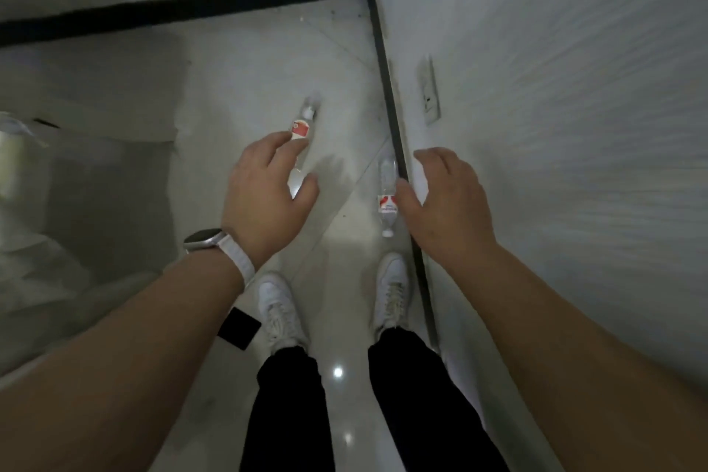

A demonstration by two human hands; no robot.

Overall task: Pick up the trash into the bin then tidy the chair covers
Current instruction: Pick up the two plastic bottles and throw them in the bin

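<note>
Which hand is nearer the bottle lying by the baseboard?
Right. The right hand is open just beside the bottle, with its thumb at the bottle's edge. The left hand is further to the left, spread over the other bottle.

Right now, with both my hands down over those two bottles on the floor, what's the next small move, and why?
Probably lower each hand a little more and curl it round its bottle. The left hand hangs spread over the left bottle, the right hand beside the bottle by the wall. Both bottles lie on the floor, and neither looks gripped yet.
</note>
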